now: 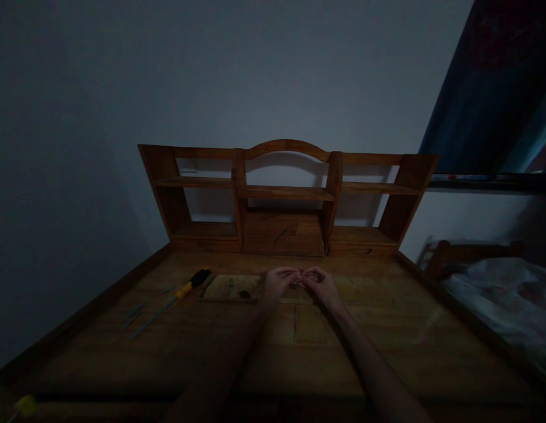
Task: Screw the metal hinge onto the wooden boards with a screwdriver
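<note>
Both my hands meet above the middle of the wooden desk, fingertips pinched close together. Whatever my left hand and my right hand pinch is too small and dark to make out. Under and beside them lies a flat wooden board, with a small dark piece on its left part. A thin metal rod rests on the desk just below my hands. To the left lies a screwdriver with a yellow and black handle, its shaft pointing toward the front left.
Several thin metal pieces lie left of the screwdriver. A wooden shelf unit stands along the desk's back edge against the wall. Raised edges border the desk's sides. Plastic-covered things are beyond the right edge. The room is dim.
</note>
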The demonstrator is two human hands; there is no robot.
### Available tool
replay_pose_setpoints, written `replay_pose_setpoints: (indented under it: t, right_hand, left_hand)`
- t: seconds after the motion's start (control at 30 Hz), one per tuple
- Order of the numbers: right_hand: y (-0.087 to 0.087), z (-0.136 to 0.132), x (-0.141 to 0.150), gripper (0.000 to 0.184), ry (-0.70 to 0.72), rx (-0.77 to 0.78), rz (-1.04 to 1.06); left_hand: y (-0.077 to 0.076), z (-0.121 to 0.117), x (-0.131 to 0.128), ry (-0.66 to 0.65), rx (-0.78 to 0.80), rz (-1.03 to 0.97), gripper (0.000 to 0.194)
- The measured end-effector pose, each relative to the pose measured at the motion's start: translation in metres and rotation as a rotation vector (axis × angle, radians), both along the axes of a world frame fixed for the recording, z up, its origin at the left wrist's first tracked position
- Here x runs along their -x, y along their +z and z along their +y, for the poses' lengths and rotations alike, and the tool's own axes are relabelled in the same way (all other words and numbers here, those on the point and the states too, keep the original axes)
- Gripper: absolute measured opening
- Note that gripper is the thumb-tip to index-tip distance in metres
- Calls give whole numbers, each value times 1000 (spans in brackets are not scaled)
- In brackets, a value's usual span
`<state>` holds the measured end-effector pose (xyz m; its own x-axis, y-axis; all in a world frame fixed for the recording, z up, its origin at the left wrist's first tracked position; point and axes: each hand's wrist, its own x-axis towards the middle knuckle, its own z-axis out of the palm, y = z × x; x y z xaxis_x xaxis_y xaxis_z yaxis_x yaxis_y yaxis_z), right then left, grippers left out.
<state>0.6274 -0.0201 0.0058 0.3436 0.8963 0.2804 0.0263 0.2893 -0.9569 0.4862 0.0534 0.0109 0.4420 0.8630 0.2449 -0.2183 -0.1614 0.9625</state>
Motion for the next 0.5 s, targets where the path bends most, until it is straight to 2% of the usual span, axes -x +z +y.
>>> replay_pose_setpoints:
  t: [0.13, 0.23, 0.37, 0.5]
  right_hand:
    - [1, 1, -3, 36, -58, -6, -16]
    - [1, 2, -6, 35, -105, -19, -9]
    - [-3, 2, -10, 32, -142, -38, -1]
    - [-8, 3, -14, 32, -172, -36, 19]
  left_hand:
    - [-1, 6, 4, 78, -44, 36, 29]
    - [-1, 4, 12, 106, -210, 162, 32]
    - [-3, 0, 23, -1, -510, 419, 49]
    - [-6, 6, 28, -85, -510, 498, 48]
